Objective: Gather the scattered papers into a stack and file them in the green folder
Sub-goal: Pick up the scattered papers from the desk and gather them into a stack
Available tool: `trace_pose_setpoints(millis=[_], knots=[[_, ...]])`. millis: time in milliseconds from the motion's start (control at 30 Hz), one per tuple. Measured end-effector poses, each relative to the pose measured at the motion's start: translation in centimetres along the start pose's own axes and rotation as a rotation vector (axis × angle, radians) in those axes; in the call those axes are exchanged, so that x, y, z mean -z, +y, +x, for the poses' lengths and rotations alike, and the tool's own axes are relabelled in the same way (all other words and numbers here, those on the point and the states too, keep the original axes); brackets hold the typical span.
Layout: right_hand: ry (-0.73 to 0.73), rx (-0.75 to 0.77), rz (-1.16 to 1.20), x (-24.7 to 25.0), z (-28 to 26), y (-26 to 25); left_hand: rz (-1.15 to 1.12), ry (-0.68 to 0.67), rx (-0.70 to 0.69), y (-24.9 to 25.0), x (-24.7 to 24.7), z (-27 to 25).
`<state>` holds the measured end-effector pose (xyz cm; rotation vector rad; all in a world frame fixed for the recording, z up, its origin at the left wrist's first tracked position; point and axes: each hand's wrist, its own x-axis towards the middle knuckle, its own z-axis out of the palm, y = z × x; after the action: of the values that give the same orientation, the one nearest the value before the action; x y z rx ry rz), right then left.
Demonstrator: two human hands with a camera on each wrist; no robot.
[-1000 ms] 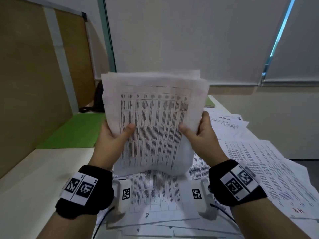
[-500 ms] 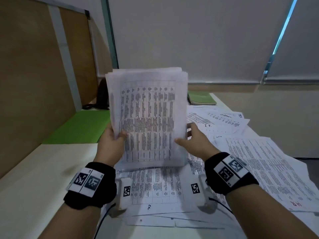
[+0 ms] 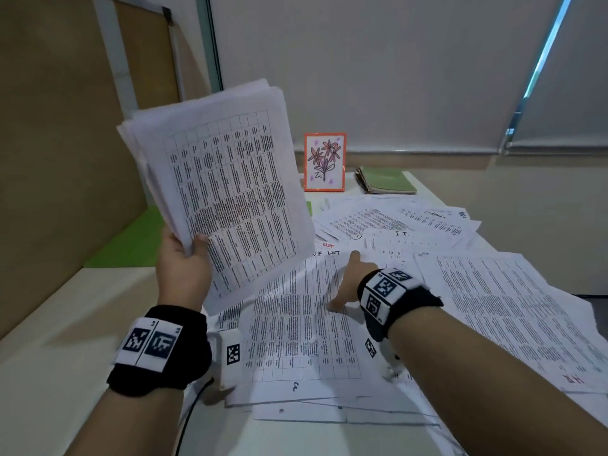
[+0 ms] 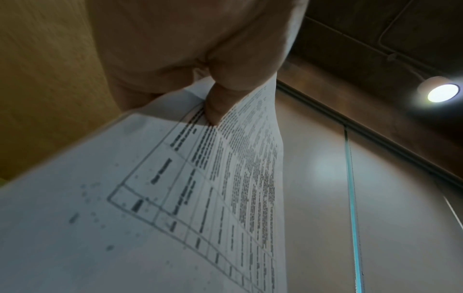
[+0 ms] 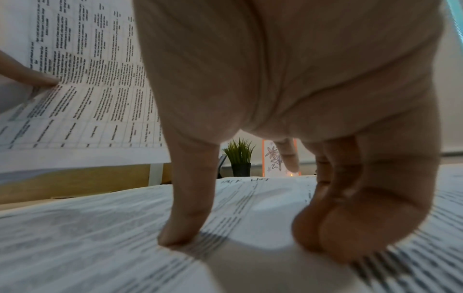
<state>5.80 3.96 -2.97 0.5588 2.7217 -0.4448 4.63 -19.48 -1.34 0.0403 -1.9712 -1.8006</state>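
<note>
My left hand (image 3: 184, 261) grips a thick stack of printed papers (image 3: 223, 192) by its lower left corner and holds it up, tilted to the left, above the table. In the left wrist view the thumb (image 4: 215, 103) presses on the stack's front sheet (image 4: 150, 198). My right hand (image 3: 348, 284) is down on the top table-printed sheet (image 3: 296, 324). Seen from the right wrist, the right hand (image 5: 250, 243) pinches that sheet (image 5: 100, 237), which buckles up between thumb and curled fingers. Loose papers (image 3: 493, 291) spread to the right. The green folder (image 3: 131, 238) lies open at the left, partly hidden by the stack.
An orange-framed flower drawing (image 3: 325, 162) and a pile of green notebooks (image 3: 386, 180) stand at the table's back. A small potted plant (image 5: 239, 158) shows in the right wrist view. A wooden partition (image 3: 49, 159) bounds the left. Bare tabletop (image 3: 49, 357) lies at the near left.
My right hand has let go of the stack and dropped onto the top sheet on the table. The left hand alone now holds the stack, tilted left.
</note>
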Motion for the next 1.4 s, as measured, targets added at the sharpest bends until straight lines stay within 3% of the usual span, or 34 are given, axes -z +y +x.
trace_pose_setpoints(millis=[67, 200, 600, 900, 1067, 1200, 1400], knots=[[-0.003, -0.033, -0.035, 0.1, -0.3, 0.0, -0.01, 0.003, 0.01, -0.1, 0.1, -0.2], [0.01, 0.073, -0.19, 0.2, -0.7, 0.1, -0.013, 0.011, 0.019, -0.6, 0.5, -0.2], [-0.034, 0.042, -0.132, -0.9, 1.6, 0.1, -0.04, 0.017, 0.027, -0.9, 0.6, 0.0], [0.084, 0.057, 0.408, 2.6, -0.8, 3.9, -0.05, 0.03, -0.053, -0.1, 0.7, 0.1], [0.438, 0.128, 0.811, 5.1, -1.1, 7.9, -0.037, 0.076, -0.098, 0.0, 0.9, 0.3], [0.581, 0.232, 1.024, 6.9, -1.8, 9.4, -0.039, 0.07, -0.102, 0.5, 0.5, 0.5], [0.494, 0.381, 1.135, 6.9, -2.3, 7.4, -0.105, -0.13, 0.025, 1.1, -1.5, -0.5]])
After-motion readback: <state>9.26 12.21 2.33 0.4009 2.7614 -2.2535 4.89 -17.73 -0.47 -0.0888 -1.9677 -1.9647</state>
